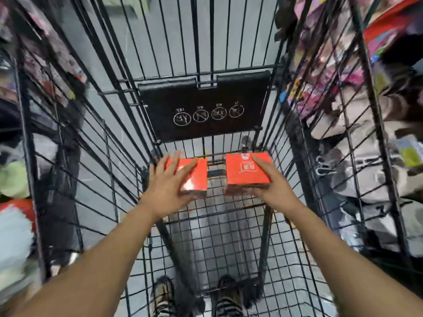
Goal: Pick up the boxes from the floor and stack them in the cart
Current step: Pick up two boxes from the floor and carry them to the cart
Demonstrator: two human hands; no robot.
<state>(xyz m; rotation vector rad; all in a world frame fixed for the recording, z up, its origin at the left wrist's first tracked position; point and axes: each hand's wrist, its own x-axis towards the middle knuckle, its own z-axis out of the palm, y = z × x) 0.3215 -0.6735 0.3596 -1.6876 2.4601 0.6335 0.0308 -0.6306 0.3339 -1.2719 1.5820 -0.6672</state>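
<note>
Forearms (pixel 109 259) extend into cart (pixel 201 124), left hand (pixel 167 181) clasping left box (pixel 196 175), right hand (pixel 270 181) right box (pixel 242 170)

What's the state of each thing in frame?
left box, in cart, level, gripped by left hand
right box, in cart, level, gripped by right hand
cart, both boxes at its far end; set down or not, cannot tell
seat flap, hanging flat against end wall

Both bare forearms (pixel 109 248) reach forward, left hand (pixel 170 186) clasps a glossy red cardboard box (pixel 199 179) from above, right hand (pixel 273 187) clasps a gold-printed red cardboard box (pixel 240 172)
</note>
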